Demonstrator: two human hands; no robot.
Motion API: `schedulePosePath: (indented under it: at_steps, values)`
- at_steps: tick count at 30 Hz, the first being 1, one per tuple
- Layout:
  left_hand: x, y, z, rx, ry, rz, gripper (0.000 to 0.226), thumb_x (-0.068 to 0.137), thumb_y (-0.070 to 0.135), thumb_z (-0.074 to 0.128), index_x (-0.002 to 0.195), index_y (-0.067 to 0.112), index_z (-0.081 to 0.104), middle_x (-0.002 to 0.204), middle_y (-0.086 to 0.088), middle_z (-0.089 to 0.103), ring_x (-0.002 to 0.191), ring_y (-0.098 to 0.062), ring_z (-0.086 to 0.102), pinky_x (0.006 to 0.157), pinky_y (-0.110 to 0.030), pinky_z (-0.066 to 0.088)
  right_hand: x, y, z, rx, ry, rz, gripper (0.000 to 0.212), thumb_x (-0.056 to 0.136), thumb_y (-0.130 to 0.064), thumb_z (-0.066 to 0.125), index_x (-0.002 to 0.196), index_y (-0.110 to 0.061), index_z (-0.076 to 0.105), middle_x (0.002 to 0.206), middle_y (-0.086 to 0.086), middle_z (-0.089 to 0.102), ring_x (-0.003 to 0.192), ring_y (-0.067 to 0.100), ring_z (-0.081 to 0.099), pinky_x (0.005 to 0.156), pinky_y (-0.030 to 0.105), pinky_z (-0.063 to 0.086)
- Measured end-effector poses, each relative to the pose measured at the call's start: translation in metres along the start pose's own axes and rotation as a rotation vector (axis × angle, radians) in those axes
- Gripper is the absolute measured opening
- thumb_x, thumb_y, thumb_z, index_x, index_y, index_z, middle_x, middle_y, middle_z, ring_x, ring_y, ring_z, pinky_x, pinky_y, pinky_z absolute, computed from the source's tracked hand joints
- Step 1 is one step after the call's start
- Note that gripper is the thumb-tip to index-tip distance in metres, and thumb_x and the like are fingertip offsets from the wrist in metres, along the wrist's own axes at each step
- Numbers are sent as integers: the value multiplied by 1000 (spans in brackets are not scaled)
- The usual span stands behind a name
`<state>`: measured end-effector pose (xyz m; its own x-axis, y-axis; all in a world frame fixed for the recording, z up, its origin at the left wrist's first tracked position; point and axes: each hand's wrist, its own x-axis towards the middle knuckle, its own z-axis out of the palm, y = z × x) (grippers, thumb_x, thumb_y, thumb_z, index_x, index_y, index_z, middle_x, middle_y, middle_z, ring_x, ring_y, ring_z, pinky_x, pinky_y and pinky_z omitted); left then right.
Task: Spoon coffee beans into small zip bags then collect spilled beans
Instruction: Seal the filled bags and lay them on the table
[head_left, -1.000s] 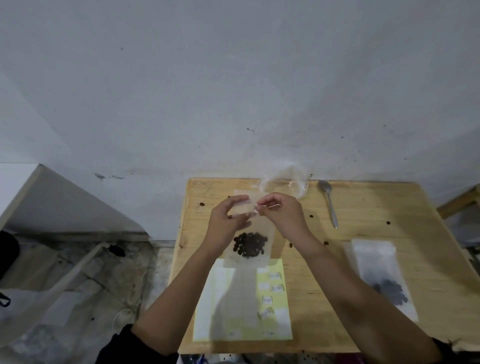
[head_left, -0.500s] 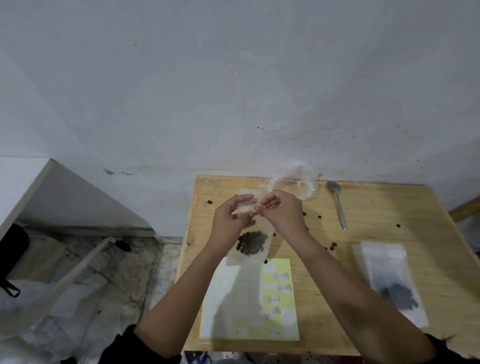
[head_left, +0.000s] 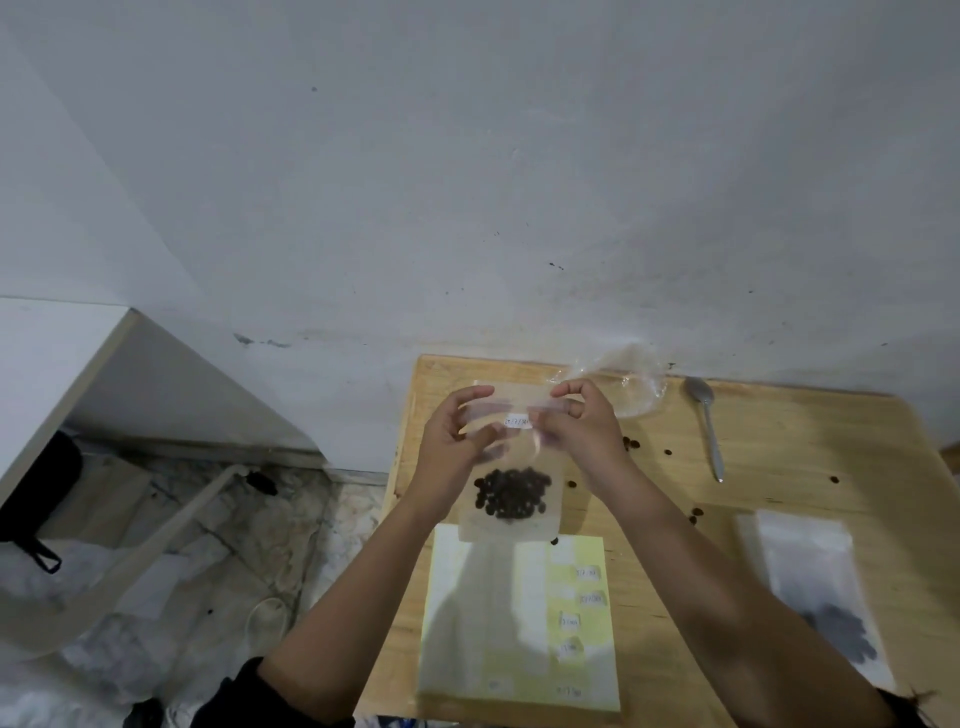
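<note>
Left hand (head_left: 449, 447) and right hand (head_left: 582, 434) each pinched the top edge of a zip bag (head_left: 511, 467) with curled fingers. Coffee beans (head_left: 511, 493) lay at its bottom, above the table (head_left: 805, 467).

zip bag (head_left: 511, 467) spread flat, white label (head_left: 518, 421) now visible

Handwriting on label (head_left: 518, 421) of zip bag (head_left: 519, 464) and on sticker sheet (head_left: 524, 603): too blurred, unreadable.
</note>
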<state>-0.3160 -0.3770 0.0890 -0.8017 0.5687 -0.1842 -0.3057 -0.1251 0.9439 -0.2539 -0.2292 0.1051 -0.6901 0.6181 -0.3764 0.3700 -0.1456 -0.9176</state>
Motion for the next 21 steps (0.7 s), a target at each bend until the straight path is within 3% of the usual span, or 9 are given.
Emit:
schedulePosePath:
  at_steps: [3, 5, 9, 15, 21]
  values:
    - [1, -10, -17, 135, 43, 24, 41, 89, 5, 61, 121, 31, 52, 122, -11, 58, 102, -28, 64, 83, -40, 56, 7, 0, 18, -8, 8, 1, 29, 78, 1, 66, 88, -22, 51, 96, 9, 64, 85, 24, 62, 70, 34, 50]
    - [1, -16, -30, 158, 97, 1, 46, 90, 5, 59, 125, 33, 48, 111, -6, 64, 98, -22, 65, 80, -33, 55, 14, 2, 33, -2, 21, 10, 30, 77, 4, 63, 87, -21, 49, 88, 6, 62, 80, 22, 59, 65, 29, 45]
    - [7, -20, -60, 186, 224, 2, 41, 92, 4, 56, 129, 21, 49, 96, 0, 71, 86, -10, 66, 70, -18, 49, 33, 11, 66, -26, -34, 34, 33, 74, 5, 62, 86, -23, 48, 93, 7, 62, 78, 21, 58, 68, 35, 48]
    - [23, -28, -109, 163, 406, 9, 35, 92, 2, 55, 125, 13, 53, 98, -5, 71, 93, -17, 65, 72, -14, 49, 60, 30, 127, -103, -187, 22, 32, 81, 2, 60, 93, -24, 46, 94, 3, 57, 77, 17, 56, 70, 36, 48]
    - [30, -40, -136, 91, 472, -29, 35, 94, 2, 51, 129, 9, 48, 103, -14, 68, 87, -26, 65, 68, -16, 51, 77, 53, 160, -113, -236, 7, 30, 84, -1, 60, 104, -17, 45, 96, 9, 57, 84, 20, 52, 72, 32, 43]
